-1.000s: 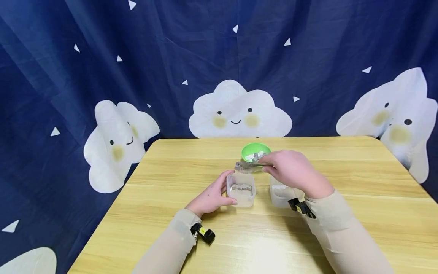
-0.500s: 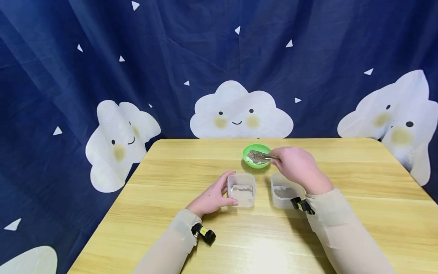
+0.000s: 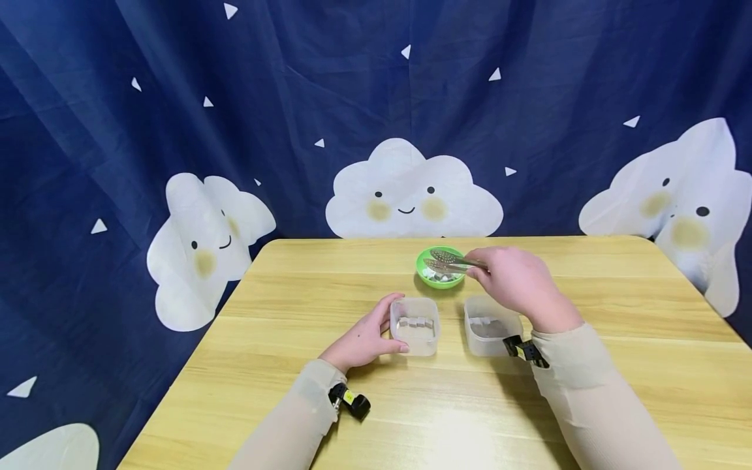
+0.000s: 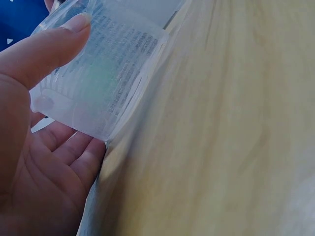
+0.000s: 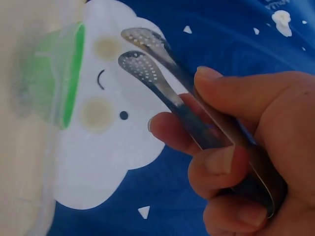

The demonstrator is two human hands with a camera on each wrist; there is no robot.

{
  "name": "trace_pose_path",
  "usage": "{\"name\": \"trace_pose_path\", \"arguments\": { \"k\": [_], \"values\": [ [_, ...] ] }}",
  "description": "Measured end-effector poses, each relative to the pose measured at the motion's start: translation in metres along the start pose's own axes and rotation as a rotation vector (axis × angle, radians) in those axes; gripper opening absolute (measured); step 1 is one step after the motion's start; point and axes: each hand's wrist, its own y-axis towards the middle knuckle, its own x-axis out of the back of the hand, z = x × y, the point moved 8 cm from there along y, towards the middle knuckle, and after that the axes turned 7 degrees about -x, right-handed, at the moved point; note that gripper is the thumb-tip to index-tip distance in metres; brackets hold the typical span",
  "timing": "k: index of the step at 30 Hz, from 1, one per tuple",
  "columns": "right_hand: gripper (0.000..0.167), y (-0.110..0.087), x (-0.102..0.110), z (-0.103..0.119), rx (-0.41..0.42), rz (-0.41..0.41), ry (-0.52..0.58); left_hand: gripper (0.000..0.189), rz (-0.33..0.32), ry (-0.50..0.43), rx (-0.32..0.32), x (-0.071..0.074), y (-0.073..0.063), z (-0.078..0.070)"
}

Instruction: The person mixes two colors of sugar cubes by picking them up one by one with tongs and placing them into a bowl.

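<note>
My left hand (image 3: 364, 336) grips the side of a clear plastic container (image 3: 420, 347), thumb on the near wall and fingers on the far side. Inside it lies a row of small greyish-brown cubes (image 3: 416, 322). My right hand (image 3: 519, 279) holds perforated metal tongs (image 5: 170, 96) over a green bowl (image 3: 437, 285) of white and grey cubes. The tong tips stand apart, and I see nothing between them. Below my right wrist stands a second clear container (image 3: 477, 347) with pale cubes (image 3: 482, 320) in it, partly hidden by the wrist.
Everything stands on a light wooden table (image 3: 282, 300). A dark blue curtain (image 3: 305, 78) with white clouds hangs behind its far edge. Wrist cameras (image 3: 355, 403) are strapped at both sleeves. The bowl is behind the two containers, between them.
The tongs have gone from in front of the bowl to over it. Their tips were close together half a second ago and are now spread. My left hand has stayed still.
</note>
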Motion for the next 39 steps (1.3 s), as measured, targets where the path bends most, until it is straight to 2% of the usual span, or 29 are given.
{"name": "trace_pose_path", "arguments": {
  "k": [8, 15, 22, 33, 39],
  "values": [
    [0.021, -0.004, 0.004, 0.012, 0.061, 0.059, 0.025, 0.105, 0.002, 0.007, 0.009, 0.000, 0.000, -0.001],
    [0.024, -0.010, 0.000, 0.021, 0.126, 0.112, 0.024, 0.104, 0.009, -0.010, -0.010, -0.001, 0.000, -0.003],
    [0.018, -0.014, -0.010, 0.036, 0.214, 0.171, -0.001, 0.105, 0.008, -0.004, -0.021, 0.000, 0.001, -0.003],
    [0.006, -0.017, -0.042, 0.047, 0.193, 0.297, -0.056, 0.104, 0.015, 0.010, -0.024, 0.000, 0.001, -0.002],
    [0.006, -0.016, -0.054, 0.059, 0.190, 0.274, -0.133, 0.104, 0.011, 0.007, -0.017, 0.000, 0.001, -0.002]
  ]
}}
